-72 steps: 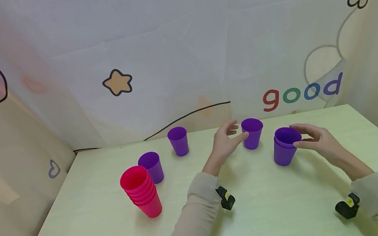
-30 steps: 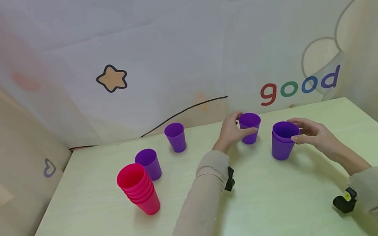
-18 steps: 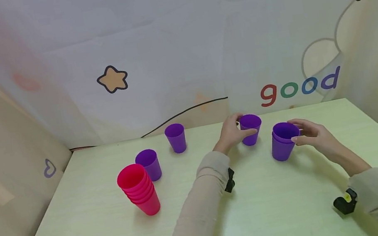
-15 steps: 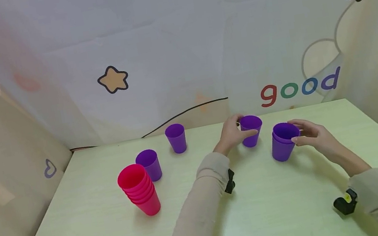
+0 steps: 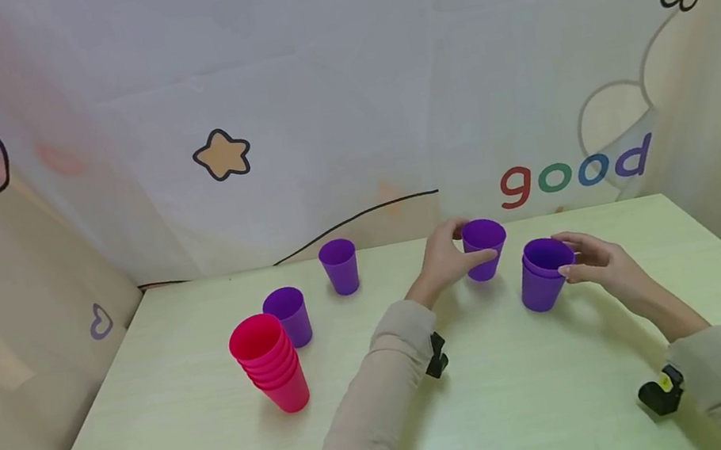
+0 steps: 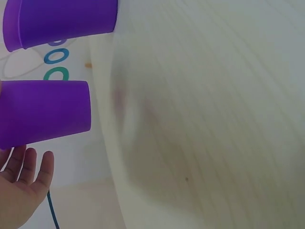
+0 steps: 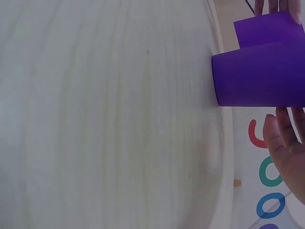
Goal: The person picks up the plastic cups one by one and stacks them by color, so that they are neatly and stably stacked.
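Holds, in the head view, a single purple cup [image 5: 483, 245] between the thumb and curled fingers of the left hand [image 5: 443, 263], just clear of the pale worktop [image 5: 511, 423] near its far edge; has the right hand [image 5: 607, 268] curved, thumb at the near rim and fingers round the far side, about a nested pair of purple cups [image 5: 541, 288], upright on the worktop just right of the single one; shows well to the left a stack of pink cups [image 5: 285, 387], with a half-hidden purple cup [image 5: 294, 321] behind it and a far purple cup [image 5: 342, 272] beyond, before a printed cloth [image 5: 324, 102] marked "good"; shows, in the left wrist view, the single cup's base free of the worktop, fingertips at its side, the pair near but apart; shows, in the right wrist view, the pair overlapping the single cup, right fingertips at the pair's side, thumb out of sight
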{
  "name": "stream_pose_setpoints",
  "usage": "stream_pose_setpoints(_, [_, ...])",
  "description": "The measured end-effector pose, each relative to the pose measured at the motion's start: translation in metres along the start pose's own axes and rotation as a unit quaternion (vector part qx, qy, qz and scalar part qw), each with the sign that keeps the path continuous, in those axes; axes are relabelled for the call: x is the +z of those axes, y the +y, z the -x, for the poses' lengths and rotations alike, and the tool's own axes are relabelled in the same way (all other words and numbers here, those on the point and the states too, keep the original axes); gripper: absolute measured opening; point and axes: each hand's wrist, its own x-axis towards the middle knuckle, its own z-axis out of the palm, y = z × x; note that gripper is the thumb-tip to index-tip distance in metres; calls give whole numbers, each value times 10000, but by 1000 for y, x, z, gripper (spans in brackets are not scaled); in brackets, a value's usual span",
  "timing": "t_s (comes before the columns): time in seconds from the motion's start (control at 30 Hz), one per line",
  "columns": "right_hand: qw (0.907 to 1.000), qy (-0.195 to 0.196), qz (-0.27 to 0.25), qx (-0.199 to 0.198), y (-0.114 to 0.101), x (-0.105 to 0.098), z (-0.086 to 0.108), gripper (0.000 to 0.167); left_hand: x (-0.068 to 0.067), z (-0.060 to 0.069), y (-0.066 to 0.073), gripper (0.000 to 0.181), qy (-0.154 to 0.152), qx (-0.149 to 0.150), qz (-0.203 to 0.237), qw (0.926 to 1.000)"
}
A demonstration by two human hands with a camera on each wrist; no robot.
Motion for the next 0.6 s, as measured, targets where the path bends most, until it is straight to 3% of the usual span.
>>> stream_pose_setpoints(0.6, [9997, -44, -227, -114, 1, 1, 0, 46, -14, 7, 13, 56, 122, 384, 356, 9986])
